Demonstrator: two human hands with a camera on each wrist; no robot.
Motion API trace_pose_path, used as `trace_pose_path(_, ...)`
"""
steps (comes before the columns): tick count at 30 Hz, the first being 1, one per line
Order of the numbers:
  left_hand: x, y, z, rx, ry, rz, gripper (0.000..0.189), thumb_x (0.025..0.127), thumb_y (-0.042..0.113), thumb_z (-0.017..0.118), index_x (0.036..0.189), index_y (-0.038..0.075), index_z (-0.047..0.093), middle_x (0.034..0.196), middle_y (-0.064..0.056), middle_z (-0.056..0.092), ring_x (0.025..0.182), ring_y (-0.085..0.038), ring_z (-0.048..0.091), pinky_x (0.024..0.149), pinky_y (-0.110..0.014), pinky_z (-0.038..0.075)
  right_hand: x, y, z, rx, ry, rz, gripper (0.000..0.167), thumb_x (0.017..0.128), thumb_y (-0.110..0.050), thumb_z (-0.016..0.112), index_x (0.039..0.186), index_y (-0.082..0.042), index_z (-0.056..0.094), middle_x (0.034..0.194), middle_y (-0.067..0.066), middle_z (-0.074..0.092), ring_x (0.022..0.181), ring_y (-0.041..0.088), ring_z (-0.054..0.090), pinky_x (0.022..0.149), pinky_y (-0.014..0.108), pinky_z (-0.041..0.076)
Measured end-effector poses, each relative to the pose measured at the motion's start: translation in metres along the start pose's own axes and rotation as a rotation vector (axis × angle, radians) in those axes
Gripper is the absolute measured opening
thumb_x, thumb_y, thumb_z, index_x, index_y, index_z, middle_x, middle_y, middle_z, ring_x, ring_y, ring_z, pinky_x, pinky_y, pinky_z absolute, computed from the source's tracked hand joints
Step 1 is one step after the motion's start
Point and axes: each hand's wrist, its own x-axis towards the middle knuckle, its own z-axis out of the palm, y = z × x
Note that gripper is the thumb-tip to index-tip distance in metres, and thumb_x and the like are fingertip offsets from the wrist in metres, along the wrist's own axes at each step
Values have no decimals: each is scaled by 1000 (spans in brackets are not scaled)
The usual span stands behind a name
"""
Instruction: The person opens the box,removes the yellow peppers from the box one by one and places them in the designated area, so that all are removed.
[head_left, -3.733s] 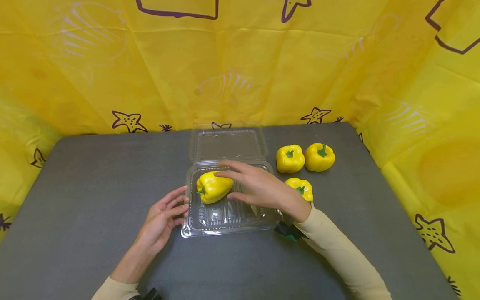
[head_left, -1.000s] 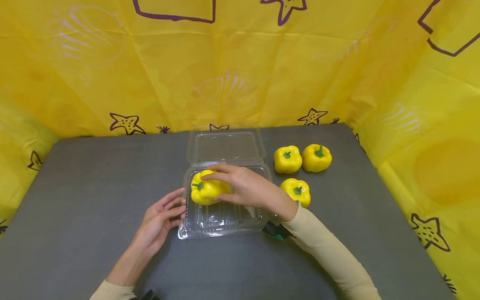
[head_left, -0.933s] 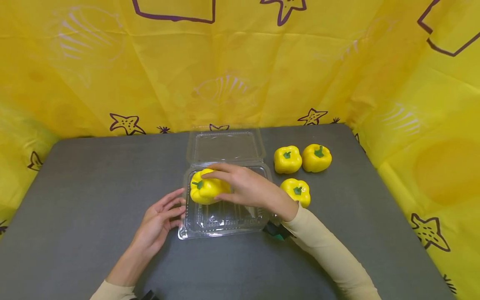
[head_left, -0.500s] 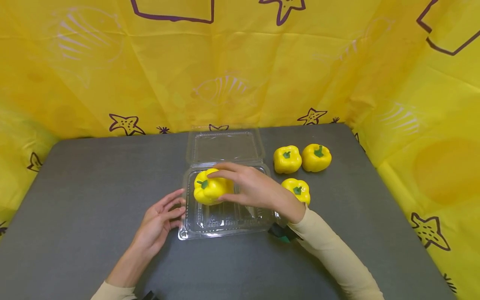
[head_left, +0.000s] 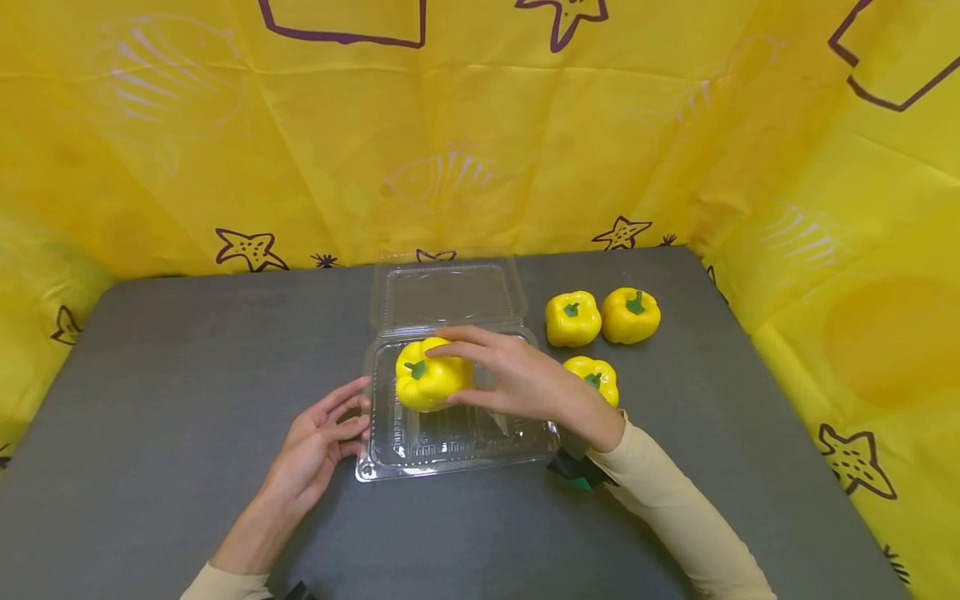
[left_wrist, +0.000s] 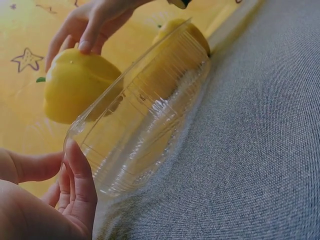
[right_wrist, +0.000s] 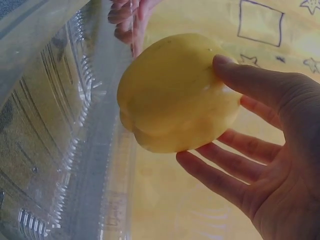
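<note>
My right hand (head_left: 517, 375) holds a yellow bell pepper (head_left: 423, 377) over the left part of a clear plastic clamshell container (head_left: 450, 462). Thumb and fingertips grip the pepper's end opposite the green stem, which points left and up in the head view. In the left wrist view the pepper (left_wrist: 80, 85) shows partly above the container's rim. My left hand (head_left: 318, 446) pinches the container's left rim; the left wrist view shows thumb and fingers (left_wrist: 80, 175) on either side of it. The hinged lid (head_left: 450, 296) lies folded back, away from me.
To the container's right, two yellow bell peppers, one nearer (head_left: 573, 319) and one farther right (head_left: 632, 316), stand side by side. A third pepper (head_left: 596, 379) sits closer, partly hidden by my right wrist. Yellow patterned cloth (head_left: 450, 125) rises behind the grey table (head_left: 187, 375).
The pepper in my right hand has turned, its stem swinging upward from low on the left. It moved left, then back a little to the right. My left hand keeps its place at the rim.
</note>
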Motion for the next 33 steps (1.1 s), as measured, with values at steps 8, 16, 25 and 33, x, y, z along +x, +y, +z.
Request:
trace_pose_path(8, 0, 0, 0, 5, 1, 11, 52, 91, -6, 60, 140, 6, 48, 104, 1, 59, 75, -9, 58, 61, -24, 55, -6, 2, -6, 32, 53, -8, 52, 82, -20, 81, 128, -9, 62, 140, 12, 52, 127, 24, 53, 103, 34, 46)
trace_pose_path(16, 1, 3, -1, 2, 22, 22, 49, 90, -8, 59, 136, 7, 51, 103, 0, 61, 75, -9, 60, 60, -24, 55, -12, 4, -7, 59, 76, -6, 53, 82, -20, 81, 129, -8, 61, 141, 12, 51, 131, 23, 50, 105, 32, 44)
trace_pose_path(25, 0, 3, -1, 2, 13, 27, 50, 90, -8, 59, 137, 6, 49, 104, 0, 60, 76, -9, 60, 61, -24, 55, -20, 7, -13, 64, 125, 9, 55, 79, -20, 83, 129, -9, 62, 141, 9, 52, 128, 21, 52, 103, 32, 46)
trace_pose_path(33, 0, 3, -2, 3, 13, 25, 51, 90, -7, 60, 139, 4, 49, 104, 0, 60, 77, -10, 60, 61, -24, 55, -31, 13, -16, 70, 135, 16, 56, 79, -19, 83, 130, -8, 61, 143, 11, 50, 128, 22, 52, 102, 34, 47)
